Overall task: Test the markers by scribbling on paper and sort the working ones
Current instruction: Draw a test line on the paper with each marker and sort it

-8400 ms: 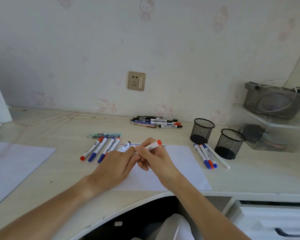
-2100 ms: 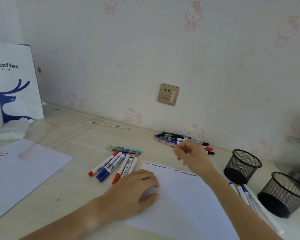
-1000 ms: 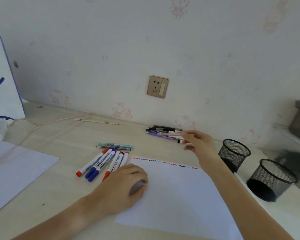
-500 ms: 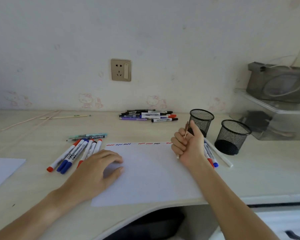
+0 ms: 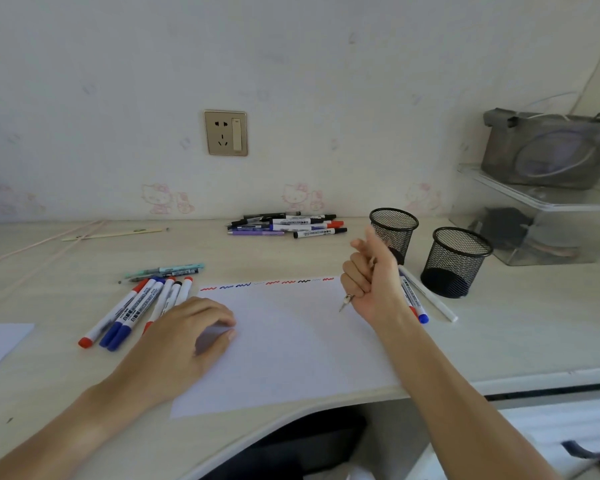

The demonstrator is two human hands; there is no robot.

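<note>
Gripped a pen (image 5: 346,302) in right hand (image 5: 371,277) at paper's (image 5: 291,348) right edge; left hand (image 5: 184,337) pressed flat, fingers relaxed, frame centre.

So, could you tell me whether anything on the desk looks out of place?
Nothing is spilled or damaged. One oddity: both mesh cups look empty, while markers lie loose on the desk beside them.

I see the right hand (image 5: 371,282) fisted round a thin metal-tipped pen (image 5: 346,302), tip down over the white paper sheet (image 5: 284,341). Left hand (image 5: 187,337) rests on the sheet. 2 black mesh cups (image 5: 456,261) sit right.
</note>
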